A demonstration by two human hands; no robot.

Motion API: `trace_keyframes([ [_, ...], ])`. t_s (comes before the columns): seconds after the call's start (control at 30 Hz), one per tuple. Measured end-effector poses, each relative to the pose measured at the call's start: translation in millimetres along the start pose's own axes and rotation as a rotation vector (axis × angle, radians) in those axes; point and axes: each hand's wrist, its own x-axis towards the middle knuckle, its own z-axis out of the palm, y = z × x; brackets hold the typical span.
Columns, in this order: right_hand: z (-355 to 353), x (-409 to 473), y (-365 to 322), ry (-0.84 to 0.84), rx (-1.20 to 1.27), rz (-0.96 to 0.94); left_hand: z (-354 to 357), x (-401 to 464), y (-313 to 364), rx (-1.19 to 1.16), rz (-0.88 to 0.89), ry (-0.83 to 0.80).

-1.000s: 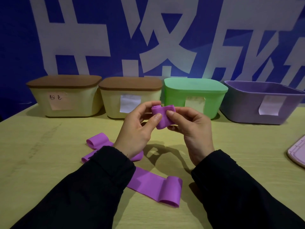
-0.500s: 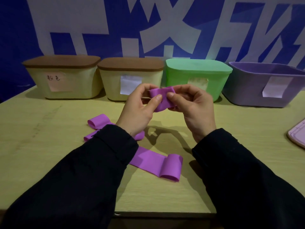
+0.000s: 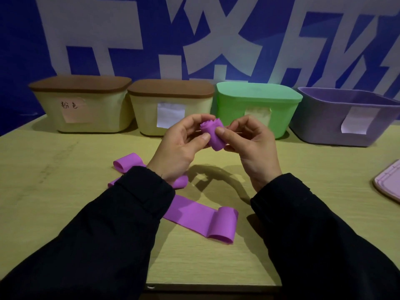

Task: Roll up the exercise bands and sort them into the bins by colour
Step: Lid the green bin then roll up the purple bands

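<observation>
left hand (image 3: 179,146), right hand (image 3: 253,146) pinching rolled band (image 3: 213,135), sleeve hiding flat band (image 3: 194,215)

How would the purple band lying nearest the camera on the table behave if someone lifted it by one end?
The nearest purple band lies flat with one end curled over, so it is probably thin and floppy and would drape. That loose curl would likely unroll when lifted. It looks light, and the rolled band sits between the fingertips of both hands.
</observation>
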Motion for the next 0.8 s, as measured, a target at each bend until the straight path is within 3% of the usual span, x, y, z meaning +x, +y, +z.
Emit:
trace_keyframes([
  [0.27, 4, -2, 2, -0.109, 0.109, 0.189, 0, 3, 1, -0.156, 0.0, 0.069],
  [0.43, -11, 2, -6, -0.113, 0.036, 0.157, 1, 6, 5, 0.046, 0.025, 0.141],
  [0.67, -57, 7, -33, -0.044, -0.186, 0.049, 34, 30, 31, 0.402, -0.047, 0.024],
  [0.8, -104, 14, -49, 0.039, -0.381, 0.039, 85, 55, 39, 0.538, 0.039, -0.046],
])
